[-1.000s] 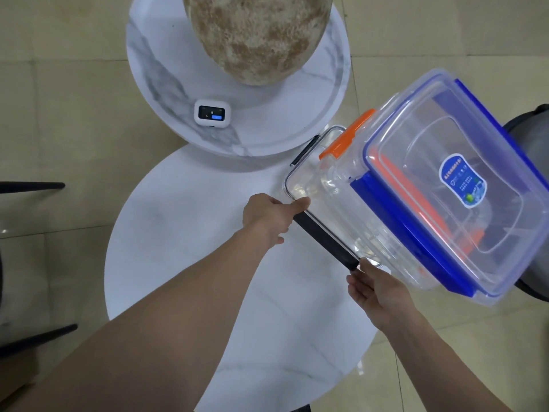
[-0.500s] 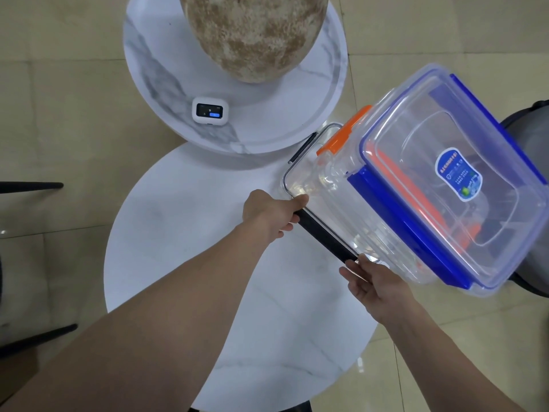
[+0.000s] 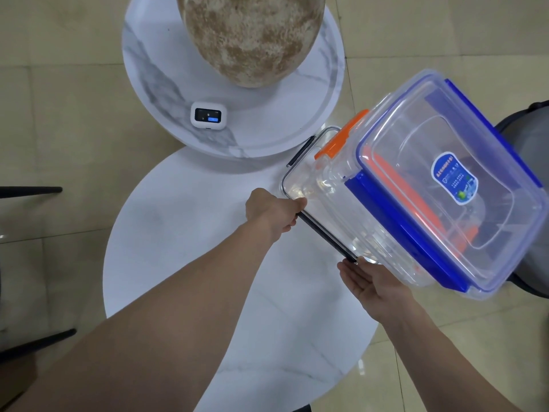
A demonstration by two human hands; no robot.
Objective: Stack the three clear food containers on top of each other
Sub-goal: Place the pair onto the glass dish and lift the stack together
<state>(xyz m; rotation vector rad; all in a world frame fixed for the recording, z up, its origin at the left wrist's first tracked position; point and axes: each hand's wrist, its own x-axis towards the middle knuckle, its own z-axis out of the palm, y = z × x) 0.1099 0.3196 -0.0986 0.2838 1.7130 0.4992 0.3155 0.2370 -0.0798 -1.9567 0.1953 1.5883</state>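
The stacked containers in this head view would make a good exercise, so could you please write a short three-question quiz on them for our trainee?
1. True or false: the blue-latched container sits on top of the stack.
2. Which hand grips the bottom container's black-edged lid at its corner?
A. left hand
B. right hand
3. Fill in: the small white device lies on the ____ marble table, beside the round speckled vase.

Key:
1. True.
2. A; the right hand lies open, palm up, by the lid's near end.
3. Upper (farther).
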